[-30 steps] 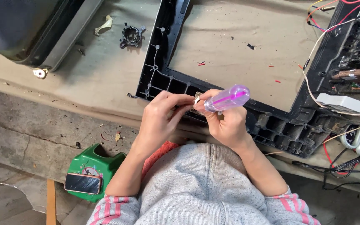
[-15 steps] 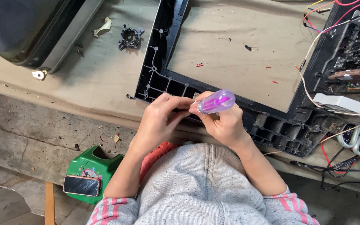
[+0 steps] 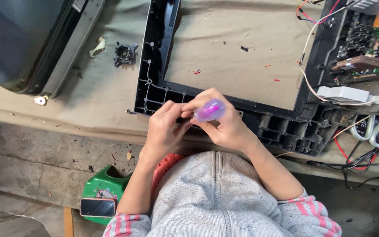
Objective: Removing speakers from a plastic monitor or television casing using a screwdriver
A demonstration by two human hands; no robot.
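1. Since half a second ago the purple-handled screwdriver has swung round: its translucent handle lay slanting up to the right, and now it points nearly straight at the camera, showing as a short rounded knob.
2. Both hands have stayed at the lower edge of the black plastic frame, pressed close together.
3. Right hand: fingers wrapped tight on the screwdriver handle.
4. Left hand: fingers curled in at the tool's tip, touching the right hand (whether it pinches anything there cannot be told, the tip is hidden).
5. The frame lies flat on the cloth-covered desk, unmoved.
6. A circuit board with red, white and black wires sits at the far right.
7. A small dark part rests on the cloth left of the frame.
8. Below the desk edge, a green stool carries a phone, as before.
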